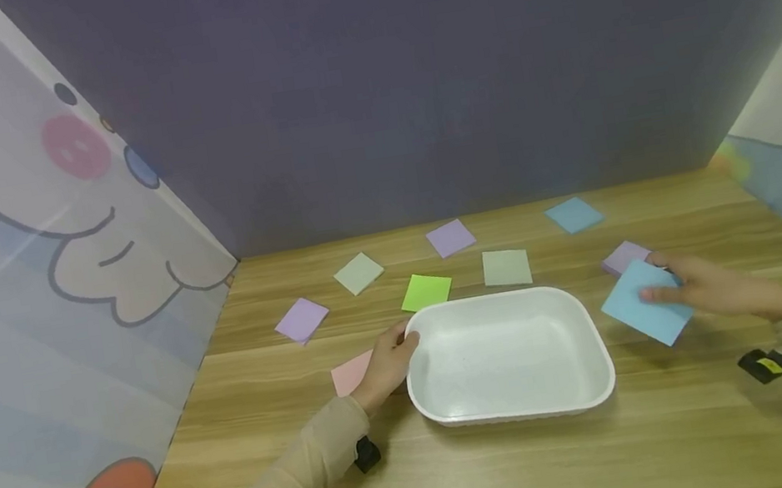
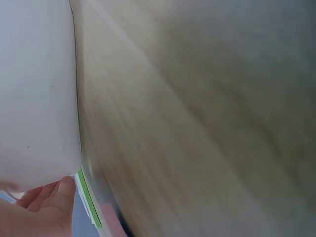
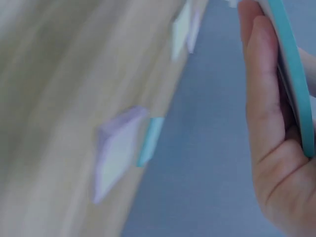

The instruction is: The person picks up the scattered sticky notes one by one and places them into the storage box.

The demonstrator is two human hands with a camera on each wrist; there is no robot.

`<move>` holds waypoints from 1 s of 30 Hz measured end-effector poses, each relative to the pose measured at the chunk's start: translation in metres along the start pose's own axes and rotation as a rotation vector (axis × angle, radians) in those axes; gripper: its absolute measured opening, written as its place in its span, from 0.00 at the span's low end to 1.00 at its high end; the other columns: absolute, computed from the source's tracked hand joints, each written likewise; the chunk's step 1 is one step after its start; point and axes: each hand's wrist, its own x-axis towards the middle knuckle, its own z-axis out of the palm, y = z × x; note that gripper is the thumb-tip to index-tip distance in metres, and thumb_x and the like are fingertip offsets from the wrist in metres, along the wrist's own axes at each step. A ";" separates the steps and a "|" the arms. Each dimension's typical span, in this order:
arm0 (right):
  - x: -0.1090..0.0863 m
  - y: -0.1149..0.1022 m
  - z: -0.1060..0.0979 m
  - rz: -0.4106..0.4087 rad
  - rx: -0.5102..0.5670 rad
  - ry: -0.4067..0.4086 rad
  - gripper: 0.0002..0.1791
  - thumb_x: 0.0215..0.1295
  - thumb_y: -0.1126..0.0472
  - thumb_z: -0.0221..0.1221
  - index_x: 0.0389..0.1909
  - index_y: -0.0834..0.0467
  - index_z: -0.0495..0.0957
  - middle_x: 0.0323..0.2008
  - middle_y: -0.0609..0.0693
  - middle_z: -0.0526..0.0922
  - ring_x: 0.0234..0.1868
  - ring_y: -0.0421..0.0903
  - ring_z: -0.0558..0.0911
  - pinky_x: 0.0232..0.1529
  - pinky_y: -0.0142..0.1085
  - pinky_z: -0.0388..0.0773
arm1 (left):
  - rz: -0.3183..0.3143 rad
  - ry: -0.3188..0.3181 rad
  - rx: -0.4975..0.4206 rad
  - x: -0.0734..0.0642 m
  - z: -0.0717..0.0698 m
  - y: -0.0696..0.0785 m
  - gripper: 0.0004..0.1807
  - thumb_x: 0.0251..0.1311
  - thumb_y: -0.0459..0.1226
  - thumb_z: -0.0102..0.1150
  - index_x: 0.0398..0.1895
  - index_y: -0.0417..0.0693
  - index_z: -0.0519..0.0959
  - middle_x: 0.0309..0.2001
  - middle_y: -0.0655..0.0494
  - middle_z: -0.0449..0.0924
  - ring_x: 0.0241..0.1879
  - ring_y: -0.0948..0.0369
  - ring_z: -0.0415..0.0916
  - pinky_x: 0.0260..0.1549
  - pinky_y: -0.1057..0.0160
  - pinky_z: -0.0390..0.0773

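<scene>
A white plastic basin (image 1: 507, 357) stands on the wooden table, its inside bare. My left hand (image 1: 388, 362) grips the basin's left rim, thumb over the edge and fingers outside, as the left wrist view also shows the fingers (image 2: 49, 202) against its outer wall. To the right of the basin, my right hand (image 1: 709, 287) pinches a blue sticky-note pad (image 1: 645, 307) between thumb and fingers, held above the table. In the right wrist view the blue pad (image 3: 292, 69) is seen edge-on. Partly behind it in the head view lies a purple pad (image 1: 624, 255).
Behind the basin lie a green pad (image 1: 426, 292), two pale pads (image 1: 506, 267), a purple pad (image 1: 451, 238) and another blue pad (image 1: 574, 215). A purple pad (image 1: 302, 320) and a pink pad (image 1: 351, 373) lie left. A dark panel (image 1: 443, 84) rises at the table's back.
</scene>
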 end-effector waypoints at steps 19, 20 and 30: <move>0.008 -0.048 -0.005 -0.048 -0.032 0.038 0.15 0.65 0.62 0.53 0.47 0.68 0.67 0.25 0.47 0.72 0.23 0.33 0.70 0.23 0.28 0.70 | -0.006 0.012 0.041 -0.005 0.000 0.010 0.21 0.68 0.37 0.41 0.61 0.36 0.66 0.53 0.36 0.73 0.45 0.48 0.78 0.38 0.59 0.82; 0.010 -0.051 -0.004 -0.050 -0.033 0.040 0.14 0.65 0.62 0.53 0.46 0.67 0.67 0.25 0.47 0.73 0.24 0.33 0.70 0.23 0.28 0.70 | -0.005 0.009 0.042 -0.008 0.000 0.014 0.21 0.69 0.37 0.41 0.61 0.35 0.66 0.53 0.35 0.73 0.45 0.47 0.77 0.38 0.58 0.81; 0.026 -0.071 0.011 -0.020 -0.054 0.020 0.18 0.65 0.57 0.54 0.47 0.68 0.69 0.29 0.50 0.73 0.30 0.42 0.70 0.27 0.30 0.70 | -0.007 0.017 0.031 -0.007 0.001 0.012 0.21 0.68 0.36 0.41 0.61 0.34 0.66 0.53 0.35 0.73 0.44 0.47 0.78 0.38 0.57 0.82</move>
